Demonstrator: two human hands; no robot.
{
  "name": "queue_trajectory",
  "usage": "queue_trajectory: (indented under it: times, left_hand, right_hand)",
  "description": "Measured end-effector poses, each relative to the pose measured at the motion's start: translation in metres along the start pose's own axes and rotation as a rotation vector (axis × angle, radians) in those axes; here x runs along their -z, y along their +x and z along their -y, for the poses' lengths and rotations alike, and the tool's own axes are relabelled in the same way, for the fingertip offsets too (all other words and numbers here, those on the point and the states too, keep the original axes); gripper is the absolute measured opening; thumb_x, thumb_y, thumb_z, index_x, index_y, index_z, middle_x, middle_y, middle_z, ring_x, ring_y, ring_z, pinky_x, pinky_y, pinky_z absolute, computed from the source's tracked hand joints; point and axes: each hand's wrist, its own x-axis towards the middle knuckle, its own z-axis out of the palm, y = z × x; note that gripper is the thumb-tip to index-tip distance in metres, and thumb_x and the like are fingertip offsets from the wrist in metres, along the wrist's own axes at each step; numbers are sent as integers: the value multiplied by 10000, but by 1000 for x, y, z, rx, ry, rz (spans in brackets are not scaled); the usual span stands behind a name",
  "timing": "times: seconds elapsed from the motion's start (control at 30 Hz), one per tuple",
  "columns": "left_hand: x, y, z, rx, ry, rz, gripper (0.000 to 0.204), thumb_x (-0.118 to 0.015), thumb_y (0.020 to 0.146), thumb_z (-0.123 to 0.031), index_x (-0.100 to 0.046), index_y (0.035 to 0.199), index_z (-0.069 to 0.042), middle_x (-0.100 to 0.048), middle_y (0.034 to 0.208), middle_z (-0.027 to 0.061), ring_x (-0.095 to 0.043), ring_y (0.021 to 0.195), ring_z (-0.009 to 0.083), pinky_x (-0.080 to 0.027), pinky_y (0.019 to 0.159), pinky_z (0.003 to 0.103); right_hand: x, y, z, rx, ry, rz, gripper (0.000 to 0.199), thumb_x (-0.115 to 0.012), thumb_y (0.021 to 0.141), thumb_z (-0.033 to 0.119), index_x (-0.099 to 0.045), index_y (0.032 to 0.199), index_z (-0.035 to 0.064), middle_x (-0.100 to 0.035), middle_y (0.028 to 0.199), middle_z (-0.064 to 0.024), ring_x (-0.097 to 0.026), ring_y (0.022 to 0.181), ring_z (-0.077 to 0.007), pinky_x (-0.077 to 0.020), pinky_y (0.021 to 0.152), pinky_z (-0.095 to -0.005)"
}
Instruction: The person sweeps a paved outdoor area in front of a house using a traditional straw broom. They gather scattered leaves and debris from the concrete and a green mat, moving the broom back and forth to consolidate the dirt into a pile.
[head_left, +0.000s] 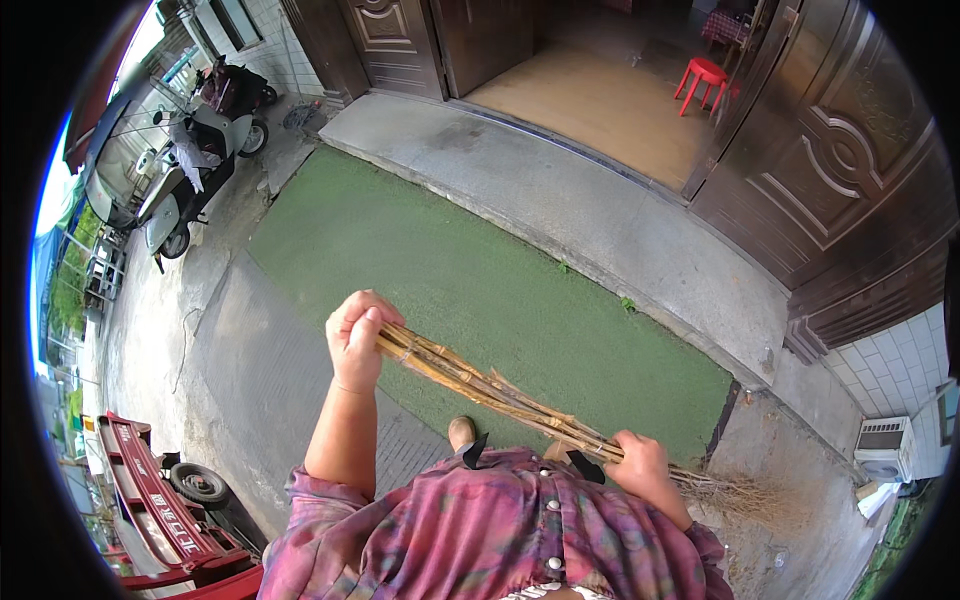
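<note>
A long bundle of dry, yellow-brown twigs [480, 385] runs slantwise in front of my body, held off the ground. My left hand [358, 335] is closed around its thicker upper-left end, thumb on top. Farther down, near my right side, my right hand [640, 462] grips the same bundle. Past the right hand the bundle spreads into a fan of thin, bushy twigs [735, 493]. The stalks look jointed, like bamboo branches. Some fingers of each hand are hidden behind the stalks.
I stand by a green ground strip [400, 240] along a concrete step [560, 210]. Beyond the open brown doors [840, 140] is a red stool [703, 82]. Scooters [190, 160] stand far left, a red cargo vehicle [150, 500] near left. A white box-shaped unit [884, 447] stands right.
</note>
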Motion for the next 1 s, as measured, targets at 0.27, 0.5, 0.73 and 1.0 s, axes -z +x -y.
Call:
queue_trajectory:
  times: [0.27, 0.5, 0.73, 1.0]
  left_hand:
    - [271, -64, -200, -779, 383, -586, 218, -399, 867, -235, -410, 725, -70, -387, 653, 55, -343, 600, 168, -283, 575, 313]
    - [344, -139, -256, -853, 973, -464, 339, -372, 896, -353, -491, 836, -41, -460, 753, 105, -404, 718, 229, -292, 650, 393]
    - [278, -34, -136, -463, 1207, -326, 278, -558, 898, -250, -503, 789, -1, -494, 688, 124, -479, 589, 228, -363, 521, 322]
    - [276, 20, 38, -319, 832, -145, 48, -467, 709, 32, -507, 722, 9, -484, 643, 116, -465, 549, 222, -381, 495, 321]
  right_hand:
    - [-33, 132, 281, 1045, 242, -164, 164, -577, 597, 28, -494, 735, 63, -557, 652, -117, -572, 664, -323, -451, 697, -407]
    - [-111, 232, 440, 1331, 349, -32, 129, -583, 645, 32, -515, 734, 95, -565, 669, -83, -578, 723, -282, -420, 785, -399]
    - [-254, 390, 465, 1165, 358, 317, 290, -697, 571, -1, -555, 801, 107, -593, 745, -67, -581, 750, -284, -462, 673, -373]
    - [-291, 338, 234, 560, 261, 230, 415, -786, 549, 60, -590, 914, 92, -628, 865, -83, -602, 870, -301, -491, 763, -386]
